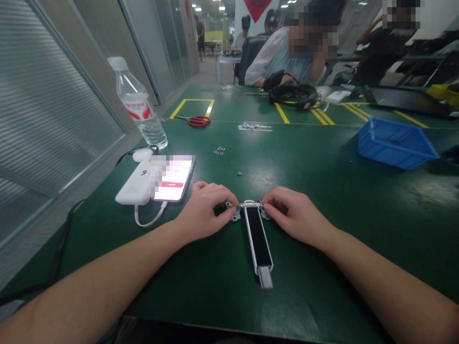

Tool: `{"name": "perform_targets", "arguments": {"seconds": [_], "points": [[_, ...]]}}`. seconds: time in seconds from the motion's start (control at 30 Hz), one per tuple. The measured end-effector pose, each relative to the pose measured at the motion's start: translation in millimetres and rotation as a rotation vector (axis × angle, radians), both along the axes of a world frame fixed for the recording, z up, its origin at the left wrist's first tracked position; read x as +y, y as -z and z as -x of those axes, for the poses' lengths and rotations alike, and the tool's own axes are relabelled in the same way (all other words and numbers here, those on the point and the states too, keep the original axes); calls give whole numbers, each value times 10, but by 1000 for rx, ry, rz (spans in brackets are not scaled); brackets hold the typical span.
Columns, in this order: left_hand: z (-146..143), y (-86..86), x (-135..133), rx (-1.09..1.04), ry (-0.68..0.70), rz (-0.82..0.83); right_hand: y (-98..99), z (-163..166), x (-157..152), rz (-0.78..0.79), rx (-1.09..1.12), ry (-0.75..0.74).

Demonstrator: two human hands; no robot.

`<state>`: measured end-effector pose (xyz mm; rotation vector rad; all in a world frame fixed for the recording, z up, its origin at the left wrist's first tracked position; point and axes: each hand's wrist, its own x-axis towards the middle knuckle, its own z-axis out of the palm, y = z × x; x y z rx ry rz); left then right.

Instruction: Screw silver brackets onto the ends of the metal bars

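Head view: I've got the long flat black-faced bar with a silver-white rim [259, 239] at lower centre, long axis running down and slightly right from its thin silver metal crosspiece [251, 205]. Left hand [210, 208] pinches the small silver left bracket [235, 216], right hand [297, 212] the matching silver right bracket [265, 215], both equally near.
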<state>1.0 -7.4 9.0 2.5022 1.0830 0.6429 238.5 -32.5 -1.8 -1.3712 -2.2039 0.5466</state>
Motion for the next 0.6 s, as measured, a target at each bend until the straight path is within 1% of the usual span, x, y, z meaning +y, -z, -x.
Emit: {"name": "perform_targets", "arguments": {"seconds": [0.23,0.5,0.6], "points": [[-6,-5,-1,-34,-12,7,-3,1,-1,-6,-2,-2],[-1,-4,-6,-79,42,-25,7,7,0,3,4,7],[-6,-19,-12,-64,15,-20,6,6,0,-1,1,7]]}}
